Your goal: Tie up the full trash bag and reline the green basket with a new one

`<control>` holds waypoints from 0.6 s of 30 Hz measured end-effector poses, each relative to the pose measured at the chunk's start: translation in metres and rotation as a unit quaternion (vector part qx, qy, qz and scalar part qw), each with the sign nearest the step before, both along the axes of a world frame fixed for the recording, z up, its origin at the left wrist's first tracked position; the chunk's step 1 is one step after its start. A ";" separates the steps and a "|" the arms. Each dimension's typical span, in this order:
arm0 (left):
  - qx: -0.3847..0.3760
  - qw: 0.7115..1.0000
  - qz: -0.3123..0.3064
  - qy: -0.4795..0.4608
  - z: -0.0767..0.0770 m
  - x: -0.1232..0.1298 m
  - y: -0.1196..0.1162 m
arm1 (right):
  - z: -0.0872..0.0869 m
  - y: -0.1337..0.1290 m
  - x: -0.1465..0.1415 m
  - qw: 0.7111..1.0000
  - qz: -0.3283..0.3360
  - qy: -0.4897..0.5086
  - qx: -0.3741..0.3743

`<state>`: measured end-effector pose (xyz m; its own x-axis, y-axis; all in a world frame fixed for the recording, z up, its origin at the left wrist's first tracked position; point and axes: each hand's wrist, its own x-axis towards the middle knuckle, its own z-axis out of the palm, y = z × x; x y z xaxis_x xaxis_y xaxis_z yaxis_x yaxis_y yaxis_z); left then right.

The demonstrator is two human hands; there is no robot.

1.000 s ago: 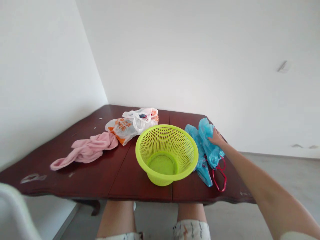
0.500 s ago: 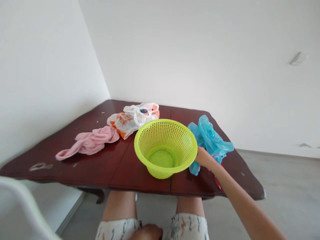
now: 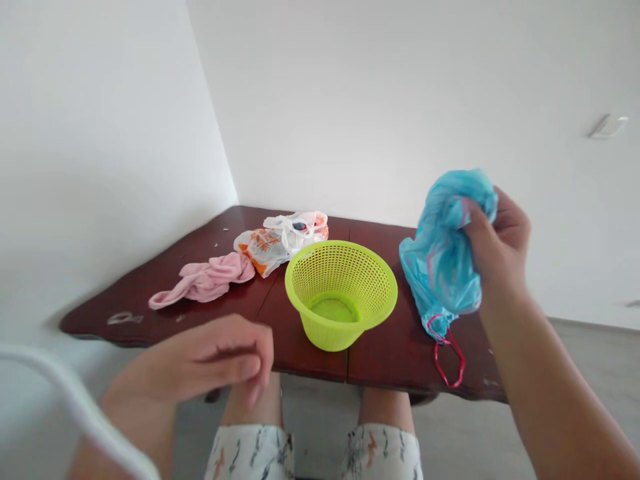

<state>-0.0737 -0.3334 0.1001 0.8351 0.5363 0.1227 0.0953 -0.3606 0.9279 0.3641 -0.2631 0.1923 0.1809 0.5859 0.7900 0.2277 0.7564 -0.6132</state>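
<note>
My right hand (image 3: 500, 247) is raised over the table's right side, shut on a crumpled light-blue plastic bag (image 3: 445, 233). The bag hangs down from my fingers toward the tabletop, and a red drawstring (image 3: 454, 363) trails from its lower end. My left hand (image 3: 215, 360) hovers above the near left table edge, fingers loosely curled in with nothing in them. Between the two hands stands a yellow-green plastic basket (image 3: 309, 320) with mesh sides, upright, and only its bare bottom shows inside. Neither hand touches the basket.
A pink cloth (image 3: 207, 277) lies crumpled on the left of the dark red-brown table (image 3: 165, 257). Behind the basket sits a white plastic bag (image 3: 273, 247) with orange print. A blurred white curved bar (image 3: 80, 407) crosses the lower left. White walls border the table.
My right hand has lifted the blue bag up from beside the basket, moving up and right. My left hand has risen from my lap to above the near table edge.
</note>
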 end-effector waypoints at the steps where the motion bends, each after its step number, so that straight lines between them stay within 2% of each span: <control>1: 0.063 0.996 0.063 -0.031 0.027 0.003 0.001 | 0.009 -0.012 -0.022 0.999 0.015 -0.050 0.009; 2: 0.123 0.984 0.116 -0.054 0.049 0.013 0.004 | 0.015 -0.022 -0.043 0.993 0.042 -0.106 0.026; 4: 0.205 0.956 0.188 -0.089 0.074 0.042 0.014 | 0.021 -0.032 -0.080 0.970 0.107 -0.217 0.037; 7: 0.271 0.922 0.234 -0.146 0.082 0.083 0.042 | 0.018 -0.028 -0.109 0.946 0.148 -0.284 0.050; 9: 0.252 0.921 0.236 -0.180 0.081 0.095 0.062 | 0.015 -0.019 -0.112 0.953 0.126 -0.272 0.049; 11: 0.202 0.934 0.217 -0.201 0.081 0.096 0.077 | 0.012 -0.012 -0.106 0.961 0.121 -0.247 0.026; 14: 0.145 0.942 0.206 -0.223 0.083 0.089 0.085 | 0.008 -0.007 -0.096 0.960 0.199 -0.192 -0.051; 16: 0.114 0.936 0.232 -0.238 0.083 0.085 0.084 | 0.007 -0.008 -0.091 0.953 0.243 -0.142 -0.110; 18: 0.065 0.926 0.263 -0.264 0.081 0.081 0.084 | 0.006 -0.008 -0.086 0.954 0.249 -0.076 -0.153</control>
<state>0.0074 -0.2492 0.1816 0.2680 0.8043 0.5304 -0.1643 -0.5043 0.8477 0.2779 -0.2715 0.1987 -0.2813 0.7764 0.5640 -0.0093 0.5855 -0.8106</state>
